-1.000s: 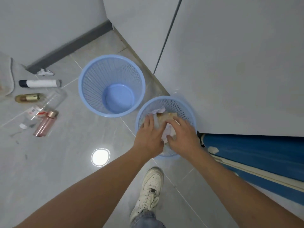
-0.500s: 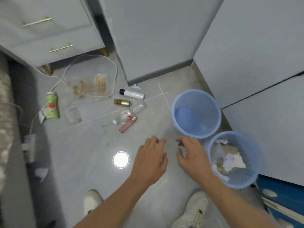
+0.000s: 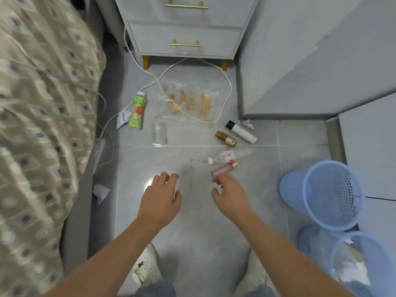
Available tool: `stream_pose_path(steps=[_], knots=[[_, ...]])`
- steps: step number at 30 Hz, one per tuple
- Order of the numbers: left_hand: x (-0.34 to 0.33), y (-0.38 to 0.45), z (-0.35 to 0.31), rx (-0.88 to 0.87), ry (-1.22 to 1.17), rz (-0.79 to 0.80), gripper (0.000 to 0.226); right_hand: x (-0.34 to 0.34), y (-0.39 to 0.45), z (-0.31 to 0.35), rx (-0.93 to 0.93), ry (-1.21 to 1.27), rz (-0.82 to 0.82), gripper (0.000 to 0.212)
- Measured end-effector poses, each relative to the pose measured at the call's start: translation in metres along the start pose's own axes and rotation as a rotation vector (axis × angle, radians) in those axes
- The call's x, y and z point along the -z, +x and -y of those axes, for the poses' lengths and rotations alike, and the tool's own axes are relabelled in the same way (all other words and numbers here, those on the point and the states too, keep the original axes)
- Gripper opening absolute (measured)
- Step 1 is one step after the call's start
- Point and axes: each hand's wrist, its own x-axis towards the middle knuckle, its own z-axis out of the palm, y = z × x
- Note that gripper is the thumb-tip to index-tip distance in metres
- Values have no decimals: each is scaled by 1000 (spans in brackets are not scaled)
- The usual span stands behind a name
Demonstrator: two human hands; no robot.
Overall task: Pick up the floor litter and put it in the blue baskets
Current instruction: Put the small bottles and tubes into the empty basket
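Litter lies on the grey floor: a pink bottle (image 3: 224, 168), a clear plastic bottle (image 3: 230, 156), a gold bottle (image 3: 225, 138), a white tube (image 3: 241, 131), a green bottle (image 3: 137, 111), a clear cup (image 3: 158, 132), a plastic wrapper (image 3: 188, 103) and crumpled papers (image 3: 100, 192). My right hand (image 3: 230, 195) is open, fingertips just short of the pink bottle. My left hand (image 3: 160, 200) hovers open over bare floor. An empty blue basket (image 3: 327, 194) stands at the right; a second blue basket (image 3: 364, 264) with paper in it is at the lower right.
A patterned bedspread (image 3: 42, 125) fills the left side. A grey nightstand (image 3: 184, 28) stands at the back, with a white cable (image 3: 225, 82) looping over the floor. Grey cabinet walls (image 3: 310, 61) close the right side. My two shoes (image 3: 145, 269) are at the bottom.
My hands have left the paper-filled basket and swung left, empty. The view turned toward the litter; my right hand has reached close to the pink bottle.
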Motion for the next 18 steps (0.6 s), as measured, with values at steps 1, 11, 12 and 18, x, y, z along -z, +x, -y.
stream_pose_path(steps=[1, 11, 12, 18], knots=[[-8, 12, -3, 1, -27, 8, 36, -2, 12, -11, -44, -20, 14, 28], [-167, 184, -41, -57, -158, 74, 49, -45, 171, -165, -590, 534, -78, 52], [-181, 196, -42, -63, -140, 90, 52, -52, 184, -172, -606, 574, -82, 55], [-230, 234, -40, -74, -81, 107, 50, -91, 237, -201, -601, 596, -201, 43]])
